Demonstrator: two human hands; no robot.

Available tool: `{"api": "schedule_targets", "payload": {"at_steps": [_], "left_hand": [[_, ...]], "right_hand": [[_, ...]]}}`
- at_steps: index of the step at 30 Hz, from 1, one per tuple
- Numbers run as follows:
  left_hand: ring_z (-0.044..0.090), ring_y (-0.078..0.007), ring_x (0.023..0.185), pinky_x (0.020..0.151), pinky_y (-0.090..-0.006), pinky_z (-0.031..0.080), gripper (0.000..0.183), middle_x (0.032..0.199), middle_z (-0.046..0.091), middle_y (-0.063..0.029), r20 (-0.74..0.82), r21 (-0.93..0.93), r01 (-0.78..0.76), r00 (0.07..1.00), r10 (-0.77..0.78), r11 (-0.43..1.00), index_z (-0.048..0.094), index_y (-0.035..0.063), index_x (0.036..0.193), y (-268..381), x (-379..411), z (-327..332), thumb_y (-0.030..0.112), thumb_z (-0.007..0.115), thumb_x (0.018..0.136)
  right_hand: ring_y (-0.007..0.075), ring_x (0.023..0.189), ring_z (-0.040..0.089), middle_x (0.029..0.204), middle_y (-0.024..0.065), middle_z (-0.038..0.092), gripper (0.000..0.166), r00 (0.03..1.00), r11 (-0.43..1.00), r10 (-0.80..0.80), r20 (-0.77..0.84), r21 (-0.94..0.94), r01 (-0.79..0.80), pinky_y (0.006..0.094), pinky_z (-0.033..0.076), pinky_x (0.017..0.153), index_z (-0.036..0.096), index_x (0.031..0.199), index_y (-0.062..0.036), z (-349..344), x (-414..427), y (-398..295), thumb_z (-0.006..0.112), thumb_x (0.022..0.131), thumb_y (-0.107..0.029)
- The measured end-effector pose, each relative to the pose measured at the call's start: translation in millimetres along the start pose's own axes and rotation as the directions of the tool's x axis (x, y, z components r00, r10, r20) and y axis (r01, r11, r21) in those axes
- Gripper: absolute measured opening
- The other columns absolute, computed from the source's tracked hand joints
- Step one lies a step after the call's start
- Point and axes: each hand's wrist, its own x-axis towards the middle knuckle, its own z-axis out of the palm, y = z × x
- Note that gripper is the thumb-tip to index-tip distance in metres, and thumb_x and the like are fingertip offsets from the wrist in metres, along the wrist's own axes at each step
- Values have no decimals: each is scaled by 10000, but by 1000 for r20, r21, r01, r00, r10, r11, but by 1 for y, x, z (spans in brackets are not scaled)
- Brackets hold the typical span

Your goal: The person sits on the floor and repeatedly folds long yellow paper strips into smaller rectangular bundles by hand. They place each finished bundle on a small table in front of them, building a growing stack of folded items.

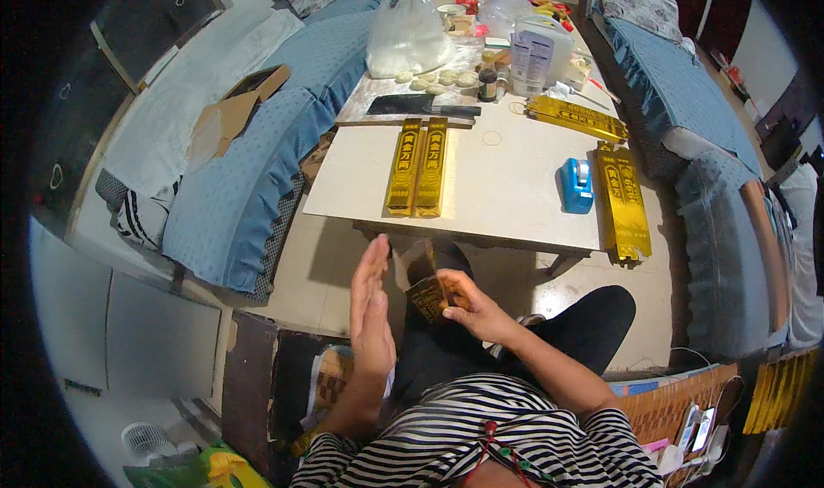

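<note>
My right hand [468, 304] grips a gold-printed piece of foil card [428, 300] above my lap. Motion blur and dark tones make its folded shape hard to read. To its left, my left hand [371, 301] is upright and flat, fingers extended, holding nothing. Beyond my hands, two finished-looking long gold foil boxes [419, 166] lie side by side near the front edge of the white table [508, 185]. Flat gold foil cards [623, 205] overhang the table's right edge. Close to these stands a blue tape dispenser [577, 185].
More gold foil cards [576, 118] lie farther back. A black-bladed cleaver [421, 106] rests on a floured board [360, 108] with dough rounds [444, 79]. Behind are a white plastic bag [409, 34], a dark bottle [487, 85] and a jug [541, 56]. Blue-covered sofas [225, 192] flank the table.
</note>
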Motion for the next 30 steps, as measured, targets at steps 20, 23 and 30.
{"api": "schedule_targets", "payload": {"at_steps": [20,23,30], "left_hand": [[546,-184,1218,1063,-318,414,263,1267,574,-100,71,-149,164,985,-155,975,577,23,1223,-28,-19,12,-6,581,962],[549,-183,1176,1032,-320,425,229,1195,560,-89,31,-89,88,996,-85,992,581,27,1170,-34,-22,16,-20,596,947],[606,-252,1137,1001,-338,464,268,1182,630,-144,134,191,-99,988,74,977,641,18,1132,-28,-15,18,-12,674,868]], "right_hand": [[255,1283,487,1372,113,465,731,953,938,-271,-137,-262,229,379,435,1066,426,1474,-90,13,-13,-54,796,879,-299],[208,1123,514,1282,102,494,603,927,807,-374,-12,-497,319,346,478,916,529,1393,-94,6,-4,-80,792,879,-265],[142,917,530,1119,84,489,246,881,928,-322,-346,-297,223,248,469,769,588,1065,-58,22,1,-76,720,858,-34]]}}
